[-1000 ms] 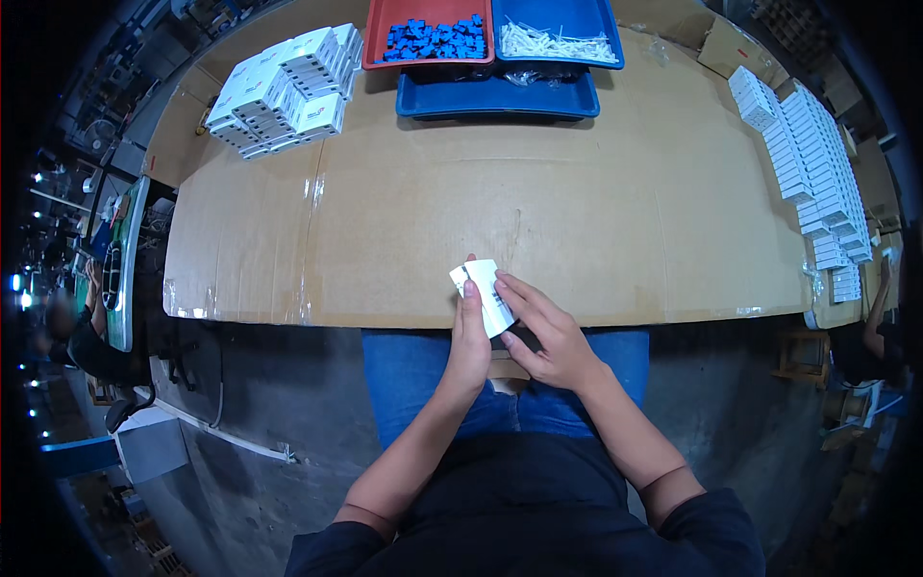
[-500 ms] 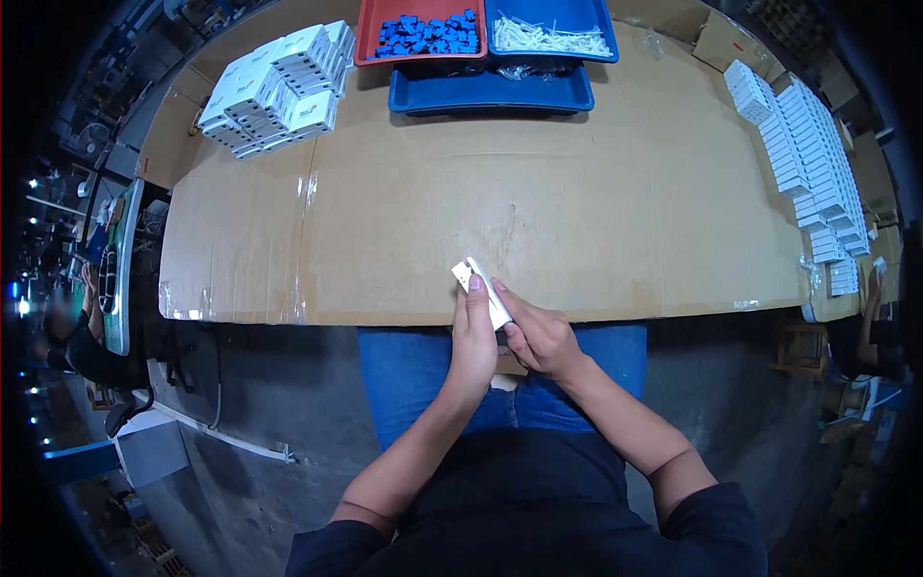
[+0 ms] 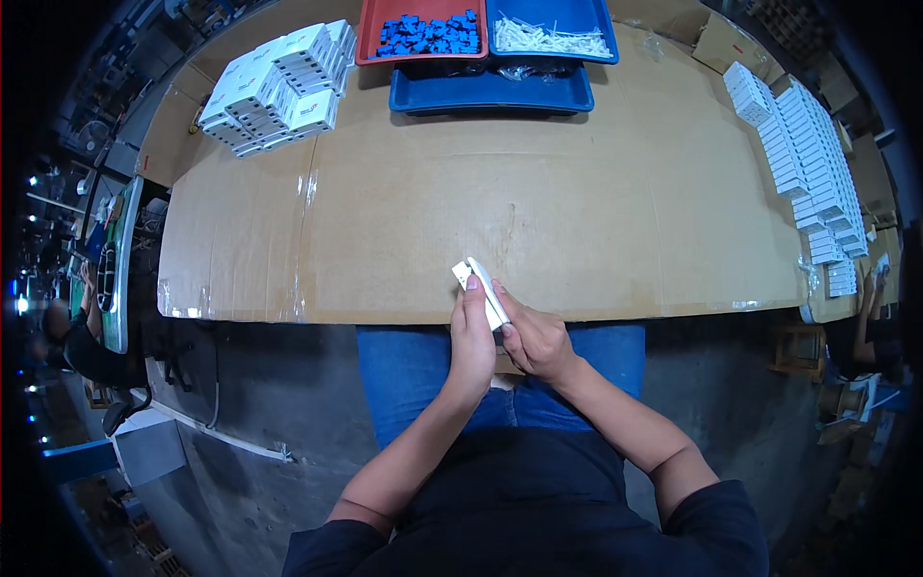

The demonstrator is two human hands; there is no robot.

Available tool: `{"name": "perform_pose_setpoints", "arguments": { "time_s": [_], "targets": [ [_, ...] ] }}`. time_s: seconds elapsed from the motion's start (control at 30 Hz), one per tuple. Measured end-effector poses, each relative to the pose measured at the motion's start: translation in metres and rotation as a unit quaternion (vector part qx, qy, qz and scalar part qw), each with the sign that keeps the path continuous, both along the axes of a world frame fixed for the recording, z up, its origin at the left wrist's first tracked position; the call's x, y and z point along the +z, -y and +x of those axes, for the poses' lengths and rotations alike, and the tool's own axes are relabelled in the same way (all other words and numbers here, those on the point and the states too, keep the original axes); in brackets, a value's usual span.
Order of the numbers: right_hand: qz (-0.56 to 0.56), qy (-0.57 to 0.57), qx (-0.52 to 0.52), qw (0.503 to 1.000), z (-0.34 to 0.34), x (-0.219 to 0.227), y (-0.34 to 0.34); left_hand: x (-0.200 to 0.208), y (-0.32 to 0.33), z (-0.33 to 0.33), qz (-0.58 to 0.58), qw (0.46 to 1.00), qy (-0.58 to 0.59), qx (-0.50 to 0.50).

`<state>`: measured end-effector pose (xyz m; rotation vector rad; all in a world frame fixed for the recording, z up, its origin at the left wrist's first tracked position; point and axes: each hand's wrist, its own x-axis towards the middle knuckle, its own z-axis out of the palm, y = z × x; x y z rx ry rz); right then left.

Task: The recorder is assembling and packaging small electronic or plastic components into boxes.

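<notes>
Both my hands hold a small white box-like piece [image 3: 492, 313] at the near edge of the table. Its far end shows small dark marks, and a slim white rounded part runs along its right side. My left hand [image 3: 471, 341] wraps the piece from the left, the thumb lying along its top. From the right, my right hand [image 3: 540, 341] presses its fingers and thumb against the side and near end. My palms and fingers hide much of the piece, so its exact kind cannot be made out.
Brown cardboard [image 3: 404, 221] covers the table. White boxes [image 3: 260, 91] are stacked far left, more white boxes [image 3: 812, 159] far right. At the back stand a red tray [image 3: 423, 60] of blue parts, a blue tray [image 3: 553, 55] of white sticks and a lower blue tray [image 3: 490, 91]. People work at both sides.
My hands and the white piece stay almost in place, with only a slight shift of the right thumb and fingers. At the right edge, another person's hand has moved a little.
</notes>
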<state>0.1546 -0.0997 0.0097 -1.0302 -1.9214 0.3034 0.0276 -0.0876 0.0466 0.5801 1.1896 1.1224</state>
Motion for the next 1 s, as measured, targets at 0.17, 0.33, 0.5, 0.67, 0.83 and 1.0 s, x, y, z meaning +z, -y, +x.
{"name": "perform_pose_setpoints", "arguments": {
  "time_s": [0.17, 0.33, 0.5, 0.67, 0.83, 1.0],
  "targets": [
    [-0.054, 0.016, 0.015, 0.998, 0.006, -0.002, 0.003, 0.000, -0.001, -0.003, -0.002, 1.000, 0.008, -0.017],
    [-0.123, -0.072, 0.048, 0.989, 0.002, 0.021, -0.002, -0.005, -0.010, -0.016, 0.026, 0.999, 0.018, -0.018],
    [-0.309, -0.286, -0.020, 0.907, 0.005, 0.030, -0.007, 0.016, -0.016, -0.029, 0.158, 0.977, -0.029, -0.139],
    [-0.474, -0.375, 0.018, 0.796, 0.017, 0.054, -0.007, 0.008, -0.013, -0.032, 0.301, 0.916, -0.178, -0.195],
    [-0.447, -0.418, 0.031, 0.790, 0.007, 0.059, -0.002, -0.002, -0.009, -0.026, 0.345, 0.921, -0.146, -0.105],
    [-0.317, -0.316, 0.057, 0.892, -0.017, 0.046, 0.008, -0.001, -0.004, -0.012, 0.168, 0.978, 0.050, -0.112]
  ]
}}
